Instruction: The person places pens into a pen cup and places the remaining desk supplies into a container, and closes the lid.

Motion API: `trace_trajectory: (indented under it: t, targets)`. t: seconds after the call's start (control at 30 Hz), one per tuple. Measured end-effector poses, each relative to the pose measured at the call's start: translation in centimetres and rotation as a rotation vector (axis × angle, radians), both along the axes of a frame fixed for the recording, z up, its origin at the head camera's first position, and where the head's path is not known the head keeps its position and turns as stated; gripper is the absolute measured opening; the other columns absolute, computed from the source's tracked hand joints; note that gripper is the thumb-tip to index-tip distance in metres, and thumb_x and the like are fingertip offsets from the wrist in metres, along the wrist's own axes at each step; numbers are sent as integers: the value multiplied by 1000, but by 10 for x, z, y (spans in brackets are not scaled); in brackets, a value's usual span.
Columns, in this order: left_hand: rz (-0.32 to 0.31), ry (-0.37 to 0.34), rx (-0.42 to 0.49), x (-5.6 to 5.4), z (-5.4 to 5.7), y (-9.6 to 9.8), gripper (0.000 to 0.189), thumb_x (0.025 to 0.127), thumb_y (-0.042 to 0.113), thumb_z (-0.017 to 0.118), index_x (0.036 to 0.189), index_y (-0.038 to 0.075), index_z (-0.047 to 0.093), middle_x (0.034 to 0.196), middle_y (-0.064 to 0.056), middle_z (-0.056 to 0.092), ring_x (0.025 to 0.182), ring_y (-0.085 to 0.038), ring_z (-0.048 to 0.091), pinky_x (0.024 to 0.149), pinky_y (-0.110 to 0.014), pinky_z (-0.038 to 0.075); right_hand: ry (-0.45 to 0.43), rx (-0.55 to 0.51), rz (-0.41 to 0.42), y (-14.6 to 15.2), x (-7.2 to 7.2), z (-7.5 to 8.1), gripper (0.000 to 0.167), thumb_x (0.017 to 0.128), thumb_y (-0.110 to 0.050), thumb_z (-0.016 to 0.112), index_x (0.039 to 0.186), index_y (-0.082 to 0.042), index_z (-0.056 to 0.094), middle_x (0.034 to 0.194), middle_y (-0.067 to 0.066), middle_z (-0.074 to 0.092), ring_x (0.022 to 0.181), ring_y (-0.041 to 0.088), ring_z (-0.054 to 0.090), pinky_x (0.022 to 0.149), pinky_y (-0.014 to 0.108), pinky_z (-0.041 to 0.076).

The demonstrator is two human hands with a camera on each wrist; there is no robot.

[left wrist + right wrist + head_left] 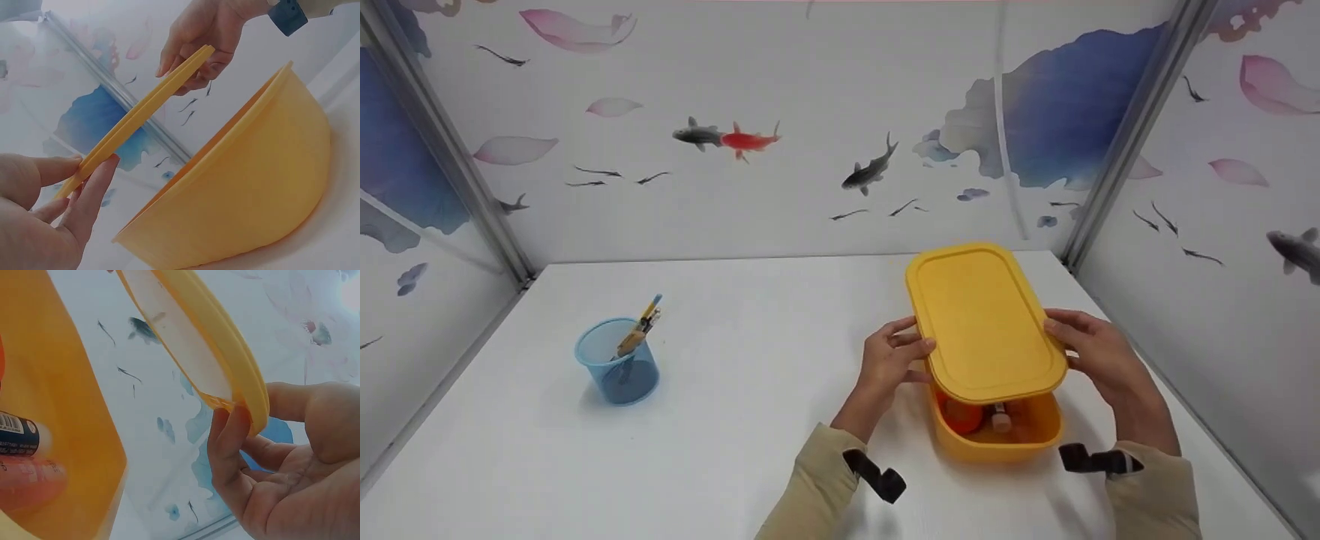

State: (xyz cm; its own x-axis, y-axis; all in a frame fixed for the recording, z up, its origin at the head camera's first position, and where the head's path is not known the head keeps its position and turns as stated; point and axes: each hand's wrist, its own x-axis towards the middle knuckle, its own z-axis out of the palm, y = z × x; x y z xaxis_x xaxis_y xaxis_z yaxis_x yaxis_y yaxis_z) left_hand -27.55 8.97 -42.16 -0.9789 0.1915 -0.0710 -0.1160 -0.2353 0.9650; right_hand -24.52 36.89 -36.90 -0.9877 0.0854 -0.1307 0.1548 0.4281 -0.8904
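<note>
Both hands hold a yellow rectangular lid (986, 322) above a yellow storage box (994, 451). The left hand (889, 358) pinches one long edge, thumb on top and fingers below, as the left wrist view shows. On the opposite edge the right hand (1099, 356) pinches the rim between thumb and fingers. In both wrist views the lid hangs apart from the box's rim, tilted. Inside the box's uncovered near end lie an orange round item (961, 415), a dark labelled tube (19, 434) and a pink bottle-like item (31, 482). The lid hides the box's far part.
A light-blue mesh pen cup (619, 364) stands on the left of the white table (720, 450), with a yellow-handled cutter (631, 341) and other slim items leaning in it. Printed panels enclose the table at the back and sides, the right one near the right hand.
</note>
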Motion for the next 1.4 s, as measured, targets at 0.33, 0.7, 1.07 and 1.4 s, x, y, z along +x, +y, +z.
trace_trajectory:
  t: [0.33,0.7,1.07,1.4]
  targets:
    - [-46,-23,-49,2,-1,0,53,88,16,78,136,7,58,110,-12,67,85,-17,73,63,-32,63,-70,110,31,6,-1,-2,72,100,-47,55,155,-5,34,151,24,45,100,8,63,87,22,58]
    - [-29,-40,-153,3,-4,0,40,88,18,77,124,4,66,105,-10,71,79,-16,74,61,-34,63,-107,199,115,12,-3,-9,70,98,-41,63,148,3,41,139,26,55,101,16,64,89,34,61]
    - [-21,-34,-249,5,-9,-1,31,87,18,78,114,5,70,101,-7,71,80,-15,71,59,-31,63,-166,222,155,15,0,-17,69,96,-36,67,144,7,43,135,26,57,96,15,65,89,40,62]
    - [-18,-73,-335,5,-10,4,22,88,17,77,106,5,70,96,-7,70,84,-15,68,60,-30,63,-195,257,159,16,0,-21,69,95,-33,69,145,7,42,134,29,54,99,20,64,88,41,62]
